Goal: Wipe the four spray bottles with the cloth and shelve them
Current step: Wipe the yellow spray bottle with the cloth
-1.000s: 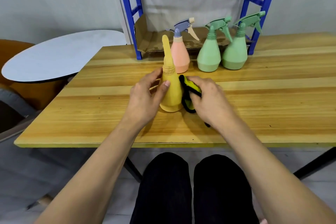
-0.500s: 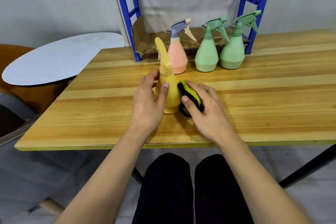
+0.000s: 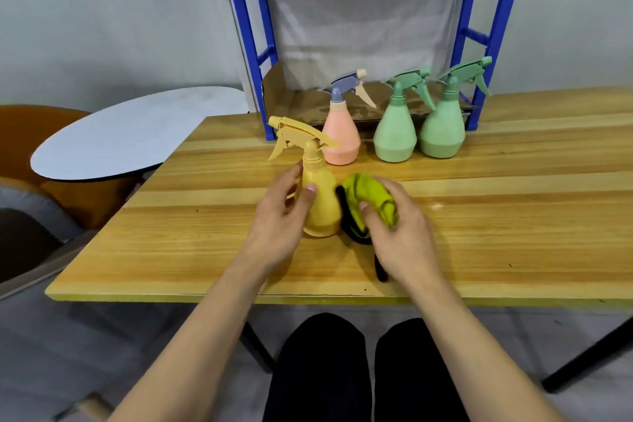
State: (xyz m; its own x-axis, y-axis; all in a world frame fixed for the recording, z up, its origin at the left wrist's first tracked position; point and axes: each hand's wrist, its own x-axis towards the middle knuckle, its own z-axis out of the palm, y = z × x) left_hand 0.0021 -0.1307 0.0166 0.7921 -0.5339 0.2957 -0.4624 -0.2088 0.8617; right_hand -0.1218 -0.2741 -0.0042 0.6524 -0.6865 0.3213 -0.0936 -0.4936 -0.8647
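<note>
While the left hand [image 3: 279, 216] curls around it, the yellow bottle [image 3: 320, 195] has turned, nozzle now pointing left. Right hand [image 3: 399, 229] fingers clamp the cloth [image 3: 368, 199] against it.

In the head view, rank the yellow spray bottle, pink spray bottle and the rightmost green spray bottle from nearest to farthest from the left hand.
1. Yellow spray bottle: held upright on the table by the left hand.
2. Pink spray bottle: behind it, slightly right, by the blue shelf.
3. Rightmost green spray bottle: far right of the back row.
</note>
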